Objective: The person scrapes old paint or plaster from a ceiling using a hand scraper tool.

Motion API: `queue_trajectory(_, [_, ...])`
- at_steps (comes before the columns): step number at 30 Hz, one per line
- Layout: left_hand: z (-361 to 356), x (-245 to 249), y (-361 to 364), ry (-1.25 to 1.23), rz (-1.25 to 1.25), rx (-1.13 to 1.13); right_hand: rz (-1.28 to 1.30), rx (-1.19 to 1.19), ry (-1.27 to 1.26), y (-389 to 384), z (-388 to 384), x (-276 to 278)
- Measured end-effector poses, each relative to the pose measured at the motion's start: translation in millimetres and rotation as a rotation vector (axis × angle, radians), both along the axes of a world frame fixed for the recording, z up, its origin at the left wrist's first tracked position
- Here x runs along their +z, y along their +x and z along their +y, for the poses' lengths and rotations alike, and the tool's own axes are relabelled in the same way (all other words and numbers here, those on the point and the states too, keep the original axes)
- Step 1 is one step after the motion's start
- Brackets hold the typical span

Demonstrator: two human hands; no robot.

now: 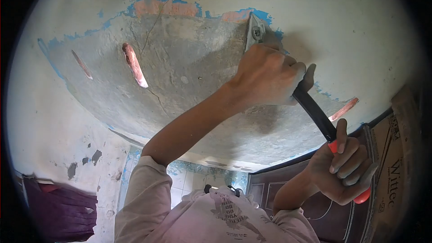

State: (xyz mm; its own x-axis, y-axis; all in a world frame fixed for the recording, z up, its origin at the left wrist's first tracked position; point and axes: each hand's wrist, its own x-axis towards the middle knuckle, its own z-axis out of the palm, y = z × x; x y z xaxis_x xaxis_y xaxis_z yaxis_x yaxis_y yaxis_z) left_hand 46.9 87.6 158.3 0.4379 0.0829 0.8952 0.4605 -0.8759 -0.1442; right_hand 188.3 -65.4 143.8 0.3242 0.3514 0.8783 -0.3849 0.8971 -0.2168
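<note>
Cardboard box — "Wittec"; shirt — "YOU", "GO", rest unclear.

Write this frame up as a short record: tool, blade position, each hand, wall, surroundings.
Tool: scraper, black handle with red toward its end
Blade: at the upper edge of the grey patch; exact contact unclear
Left hand: closed around the scraper just behind the blade
Right hand: closed around the red end
Wall: pale, blue paint fringing the patch; three reddish slots
Surroundings: printed cardboard at picture right; purple cloth lower left
</note>
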Motion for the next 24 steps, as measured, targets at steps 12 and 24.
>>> queue_trajectory(12, [9,-10,-9,0.129,-0.093,-0.07,-0.093,-0.037,-0.018,-12,2,-9])
queue_trajectory(24, [4,-4,2,0.082,-0.013,0.03,0.02,-0.002,0.004,-4,2,-11])
